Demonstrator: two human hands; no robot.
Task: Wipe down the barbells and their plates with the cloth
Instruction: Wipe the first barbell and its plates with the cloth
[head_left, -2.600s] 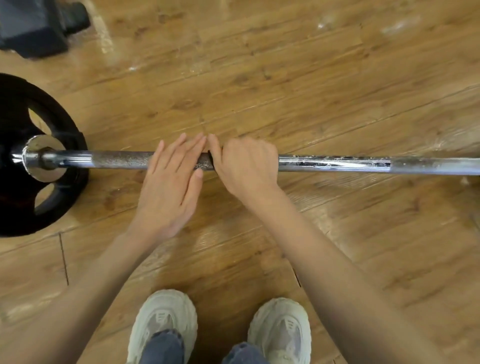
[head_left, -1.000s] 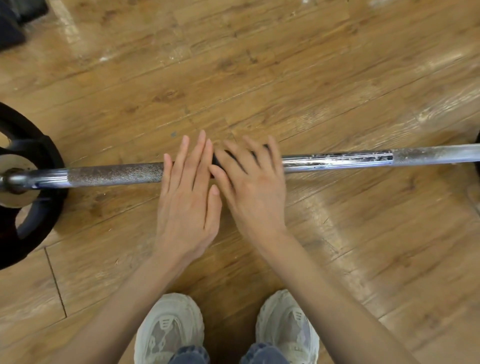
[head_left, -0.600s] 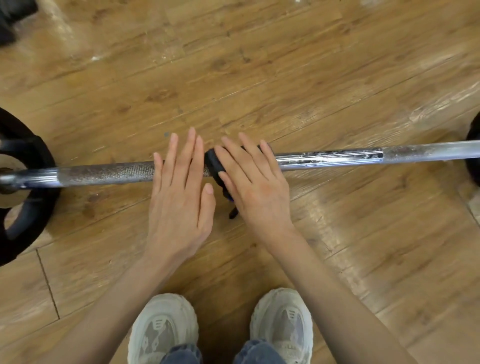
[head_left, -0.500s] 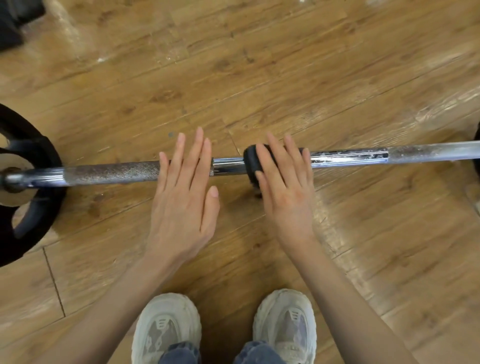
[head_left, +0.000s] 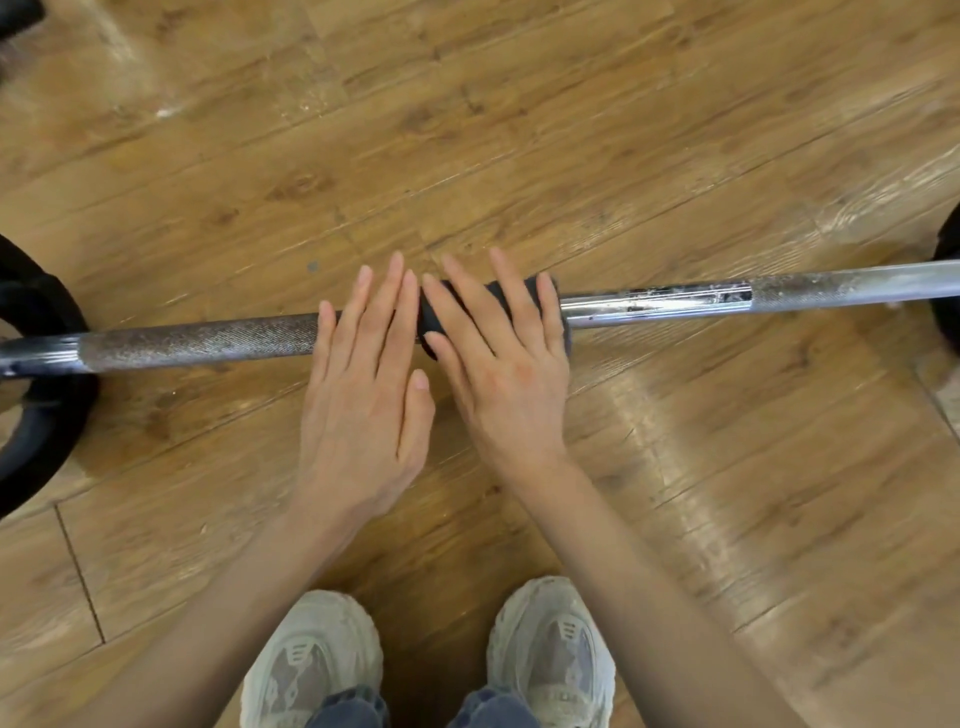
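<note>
Black cloth (head_left: 434, 325) under flat right hand (head_left: 506, 364) | barbell (head_left: 197, 340) | left hand (head_left: 363, 384) touching

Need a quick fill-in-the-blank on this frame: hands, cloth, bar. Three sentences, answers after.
1. The dark cloth lies on the bar under the ____ hand.
2. The left hand rests on the bar with its fingers ____, not curled round it.
3. A black plate sits on the bar's ____ end.

Missing words: right; flat; left
</note>
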